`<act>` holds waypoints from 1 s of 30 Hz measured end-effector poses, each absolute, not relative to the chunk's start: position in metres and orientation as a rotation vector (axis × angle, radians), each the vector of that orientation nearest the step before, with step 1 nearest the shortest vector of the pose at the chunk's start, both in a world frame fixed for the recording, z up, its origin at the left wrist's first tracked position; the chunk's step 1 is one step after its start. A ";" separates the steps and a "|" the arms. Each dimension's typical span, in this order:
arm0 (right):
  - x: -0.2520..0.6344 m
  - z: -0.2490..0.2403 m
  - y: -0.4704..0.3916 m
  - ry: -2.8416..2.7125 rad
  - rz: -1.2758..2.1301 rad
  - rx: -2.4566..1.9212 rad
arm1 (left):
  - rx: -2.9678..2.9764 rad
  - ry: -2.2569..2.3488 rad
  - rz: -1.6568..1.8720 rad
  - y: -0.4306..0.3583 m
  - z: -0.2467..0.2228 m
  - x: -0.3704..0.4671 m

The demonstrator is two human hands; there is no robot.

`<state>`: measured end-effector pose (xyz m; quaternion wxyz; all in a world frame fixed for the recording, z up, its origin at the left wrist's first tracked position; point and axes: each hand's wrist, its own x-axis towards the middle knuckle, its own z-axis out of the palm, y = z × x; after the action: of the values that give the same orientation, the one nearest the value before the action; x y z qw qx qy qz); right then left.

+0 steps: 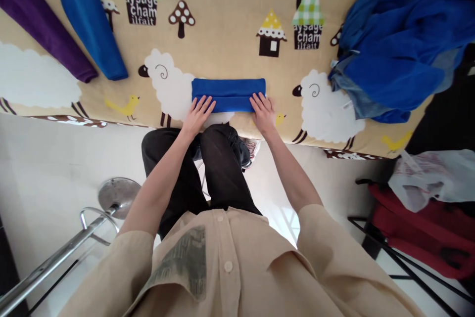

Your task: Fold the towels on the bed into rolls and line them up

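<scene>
Fingers (203,103) of left hand (195,118) lightly spread, flat on near left corner of folded blue cloth strip (228,87); fingers of right hand (263,113) likewise, near right corner. Strip on beige sheep-print-covered bench (222,40). Leftward, long blue bundle (94,30), long purple bundle (42,22); rightward, crumpled blue fabric heap (401,45).

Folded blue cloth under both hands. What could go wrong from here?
The left hand and right hand press only near its ends, so the folded blue cloth might loosen mid-length. It lies near the front edge of the patterned table cover, so could get dragged off. The loose blue pile might slip over the right edge.
</scene>
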<state>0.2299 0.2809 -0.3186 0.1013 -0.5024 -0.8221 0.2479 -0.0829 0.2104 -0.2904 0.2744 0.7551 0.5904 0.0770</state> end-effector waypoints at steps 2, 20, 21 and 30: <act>0.236 -0.317 0.288 -2.441 0.760 -1.492 | 2.007 1.604 0.220 0.215 -0.291 -0.087; 0.261 -0.336 0.281 -1.615 1.190 -1.709 | 1.212 1.936 0.448 0.211 -0.281 -0.122; 0.262 -0.336 0.282 -1.599 1.216 -1.718 | 1.172 1.961 0.440 0.212 -0.282 -0.123; 0.256 -0.311 0.297 -1.967 0.989 -1.833 | 0.755 2.054 0.491 0.200 -0.278 -0.114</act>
<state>0.2565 0.2974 -0.3111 0.1378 -0.6337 -0.6800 0.3420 -0.1140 0.1999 -0.2780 0.4344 0.3030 0.8250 0.1970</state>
